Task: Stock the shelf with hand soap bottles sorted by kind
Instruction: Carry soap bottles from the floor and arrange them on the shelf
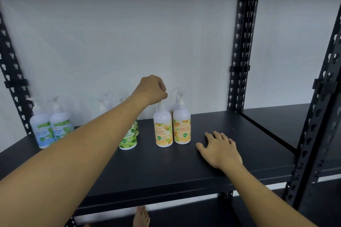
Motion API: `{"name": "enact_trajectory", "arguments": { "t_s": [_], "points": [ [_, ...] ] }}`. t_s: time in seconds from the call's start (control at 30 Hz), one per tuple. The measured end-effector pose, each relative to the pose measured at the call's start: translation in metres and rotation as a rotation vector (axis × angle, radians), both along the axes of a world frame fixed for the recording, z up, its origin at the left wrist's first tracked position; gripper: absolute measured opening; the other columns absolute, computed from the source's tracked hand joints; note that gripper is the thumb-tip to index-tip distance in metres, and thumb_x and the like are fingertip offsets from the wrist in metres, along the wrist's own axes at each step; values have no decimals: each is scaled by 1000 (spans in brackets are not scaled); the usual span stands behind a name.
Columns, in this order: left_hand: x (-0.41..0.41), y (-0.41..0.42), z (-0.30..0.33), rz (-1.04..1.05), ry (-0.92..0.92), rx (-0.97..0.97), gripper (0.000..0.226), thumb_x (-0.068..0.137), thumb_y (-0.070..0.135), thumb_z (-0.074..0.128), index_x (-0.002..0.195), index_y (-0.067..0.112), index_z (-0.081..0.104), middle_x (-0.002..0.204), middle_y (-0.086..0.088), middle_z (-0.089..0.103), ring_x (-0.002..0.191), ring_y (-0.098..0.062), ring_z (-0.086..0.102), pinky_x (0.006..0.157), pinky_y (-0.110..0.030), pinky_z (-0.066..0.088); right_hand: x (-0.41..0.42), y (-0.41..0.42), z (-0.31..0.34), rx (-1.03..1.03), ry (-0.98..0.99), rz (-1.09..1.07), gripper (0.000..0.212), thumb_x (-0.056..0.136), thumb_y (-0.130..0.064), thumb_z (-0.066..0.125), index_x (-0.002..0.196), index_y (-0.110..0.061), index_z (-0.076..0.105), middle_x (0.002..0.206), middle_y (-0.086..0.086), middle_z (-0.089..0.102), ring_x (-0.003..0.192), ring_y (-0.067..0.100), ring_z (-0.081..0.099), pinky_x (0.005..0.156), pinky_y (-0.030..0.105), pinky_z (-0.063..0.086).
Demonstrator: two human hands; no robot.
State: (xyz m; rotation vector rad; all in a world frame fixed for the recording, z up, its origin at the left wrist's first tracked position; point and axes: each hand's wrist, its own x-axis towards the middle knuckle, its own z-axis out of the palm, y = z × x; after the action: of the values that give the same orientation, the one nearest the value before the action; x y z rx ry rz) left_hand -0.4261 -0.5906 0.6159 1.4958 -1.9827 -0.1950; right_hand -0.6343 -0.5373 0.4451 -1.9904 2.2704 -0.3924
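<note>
On the black shelf (166,169) stand hand soap bottles in three groups. Two blue-labelled bottles (50,127) are at the far left. Green-labelled bottles (129,137) stand in the middle, partly hidden behind my left forearm. At the right are orange-labelled bottles: a front one (163,131), one beside it (182,125) and another behind. My left hand (152,89) is closed around the pump top of the front orange bottle, which rests on the shelf. My right hand (219,148) lies flat on the shelf, fingers spread, just right of the orange bottles.
Black perforated uprights (241,42) frame the shelf, with another bay (276,121) to the right. A white wall is behind. A bare foot (141,216) shows on the floor below the shelf's front edge.
</note>
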Motion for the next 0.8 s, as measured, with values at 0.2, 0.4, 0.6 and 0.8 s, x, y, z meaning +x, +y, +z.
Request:
{"name": "enact_trajectory", "arguments": {
  "t_s": [0.2, 0.4, 0.6, 0.8],
  "points": [
    [11, 5, -7, -21, 73, -15, 25, 93, 44, 55, 98, 22, 63, 98, 5, 61, 76, -10, 57, 60, -21, 39, 0, 0, 0, 3, -7, 1, 69, 97, -59, 25, 156, -24, 23, 164, 5, 16, 151, 27, 9, 122, 47, 10],
    [32, 29, -82, -36, 607, 26, 23, 94, 43, 51, 109, 27, 57, 109, 3, 64, 99, -18, 63, 89, -40, 52, 1, 1, 0, 3, -15, -2, 68, 97, -59, 26, 156, -24, 24, 164, 5, 17, 151, 27, 9, 122, 46, 10],
    [30, 29, -136, -129, 579, 85, 57, 85, 17, 74, 135, 21, 46, 121, 8, 58, 111, -8, 59, 87, -21, 49, 1, 2, 1, -6, -6, -4, 68, 97, -58, 27, 156, -24, 25, 164, 6, 18, 151, 27, 11, 122, 46, 10],
    [17, 19, -158, -136, 625, 78, 66, 78, 8, 79, 133, 23, 46, 115, 10, 61, 104, -6, 62, 83, -15, 48, 1, 0, 0, -20, -9, -6, 68, 97, -59, 28, 155, -24, 28, 162, 5, 22, 150, 26, 13, 121, 46, 12]
  ]
}}
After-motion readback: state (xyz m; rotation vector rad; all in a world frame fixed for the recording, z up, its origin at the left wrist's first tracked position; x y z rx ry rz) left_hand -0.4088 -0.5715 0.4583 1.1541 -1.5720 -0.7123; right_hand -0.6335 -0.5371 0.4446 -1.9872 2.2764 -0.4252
